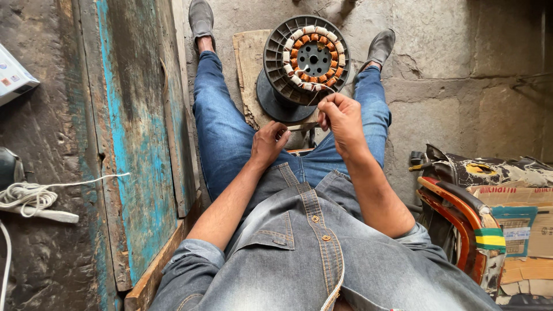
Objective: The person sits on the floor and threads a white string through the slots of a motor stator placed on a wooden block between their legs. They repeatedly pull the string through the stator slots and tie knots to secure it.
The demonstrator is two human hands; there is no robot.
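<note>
Looks like mid-rewind on a fan motor (307, 60) with copper coils, propped on a board (249, 69) between the feet. Right hand (344, 118) sits at the motor's 5 o'clock, fingers pinched shut on a thin wire (315, 95) running up to the coils. Left hand (268, 143), at 7 o'clock, is curled near it; can't tell if it grips anything. I'd guess the next move needs steady tension.

The person wore a faded denim shirt (311, 253) with rolled sleeves, blue jeans (222, 126), and seemingly grey slip-on shoes (201, 18).
</note>
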